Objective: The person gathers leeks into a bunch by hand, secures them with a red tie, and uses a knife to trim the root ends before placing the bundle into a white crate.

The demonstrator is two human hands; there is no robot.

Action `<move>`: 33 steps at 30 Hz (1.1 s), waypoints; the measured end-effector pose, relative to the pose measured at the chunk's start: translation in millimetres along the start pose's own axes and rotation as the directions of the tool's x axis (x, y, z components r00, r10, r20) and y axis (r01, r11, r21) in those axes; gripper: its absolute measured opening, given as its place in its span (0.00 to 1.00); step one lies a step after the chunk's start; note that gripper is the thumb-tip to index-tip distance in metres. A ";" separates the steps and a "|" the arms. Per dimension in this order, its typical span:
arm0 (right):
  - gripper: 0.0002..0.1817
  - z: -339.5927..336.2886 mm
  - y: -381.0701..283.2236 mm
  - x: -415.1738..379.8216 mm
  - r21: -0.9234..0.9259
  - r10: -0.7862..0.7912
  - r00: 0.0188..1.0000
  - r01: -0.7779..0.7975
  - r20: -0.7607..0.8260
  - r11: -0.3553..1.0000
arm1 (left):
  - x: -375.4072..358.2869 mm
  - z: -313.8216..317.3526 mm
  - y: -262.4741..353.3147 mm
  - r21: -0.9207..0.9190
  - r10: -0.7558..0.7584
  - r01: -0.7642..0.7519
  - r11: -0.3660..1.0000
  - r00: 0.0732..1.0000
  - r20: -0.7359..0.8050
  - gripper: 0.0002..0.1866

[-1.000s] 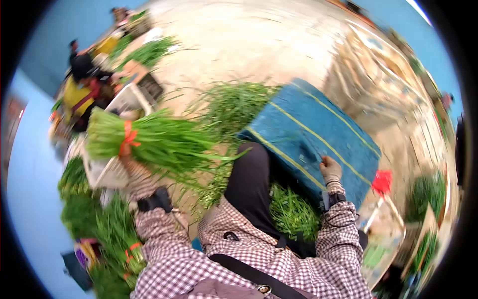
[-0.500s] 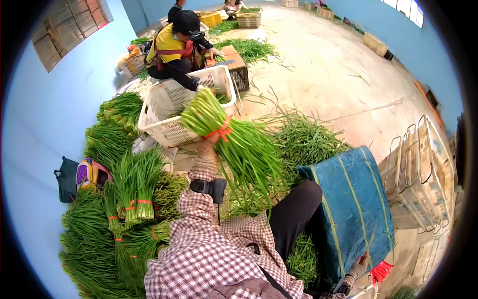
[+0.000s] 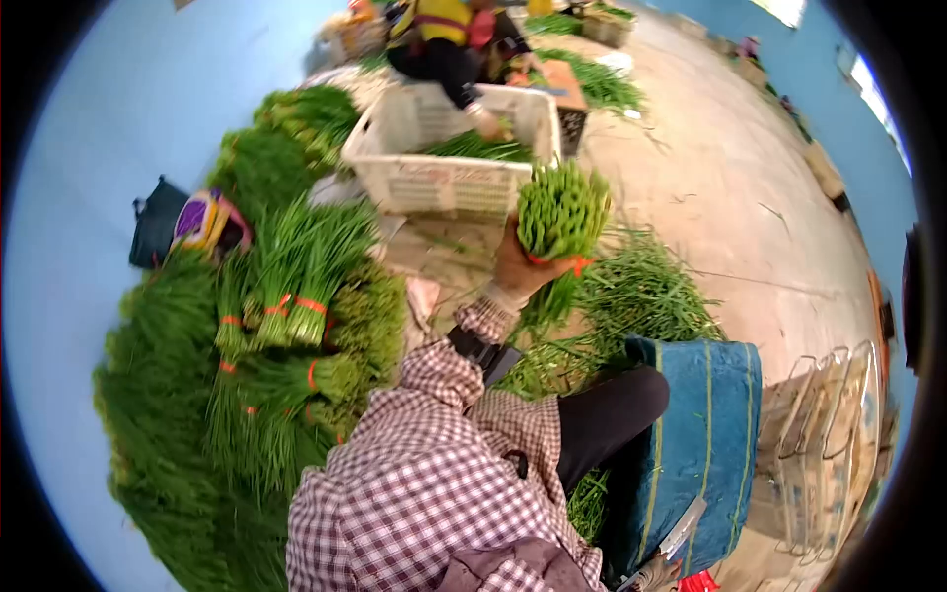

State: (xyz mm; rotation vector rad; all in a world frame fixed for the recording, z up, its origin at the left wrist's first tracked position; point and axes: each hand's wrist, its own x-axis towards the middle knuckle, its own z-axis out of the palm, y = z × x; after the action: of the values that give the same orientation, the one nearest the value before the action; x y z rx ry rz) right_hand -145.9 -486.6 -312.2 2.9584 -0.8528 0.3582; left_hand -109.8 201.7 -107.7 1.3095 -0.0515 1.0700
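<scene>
My left hand [image 3: 523, 264] is closed around a bundle of chives [image 3: 562, 212] tied with a red band. The stalk ends face up toward me, and the long green leaves hang below my grip. At the bottom edge, my right hand [image 3: 655, 572] is partly cut off by the frame. It is closed on a knife [image 3: 683, 528] whose pale blade points up over a blue woven sheet [image 3: 705, 434]. Red ties [image 3: 698, 582] lie beside that hand. Just beyond the bundle stands a white plastic crate [image 3: 444, 183] with loose greens inside.
A co-worker's hand [image 3: 488, 123] reaches into the crate. Tied bundles [image 3: 296, 316] and a big heap of greens [image 3: 168, 395] line the left wall. Loose leaves [image 3: 641, 296] cover the floor ahead of my knee. Crates with wire handles [image 3: 819, 444] stand at the right.
The bundle has swung from lying slanted across my view to stalk ends facing me. My view has turned down and left. The knife blade now shows broader and lower.
</scene>
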 end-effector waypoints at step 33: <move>0.23 44.7 25.4 8.7 0.665 -0.017 0.999 0.031 -0.028 0.746 | -255.0 -324.1 180.4 0.511 -0.260 0.322 -0.797 0.580 -0.772 0.35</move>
State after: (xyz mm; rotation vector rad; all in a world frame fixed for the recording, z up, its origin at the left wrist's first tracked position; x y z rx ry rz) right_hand -142.8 -517.3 -354.2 3.5955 -0.8118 0.8593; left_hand -536.2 282.7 -226.8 2.3943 2.1568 -0.4004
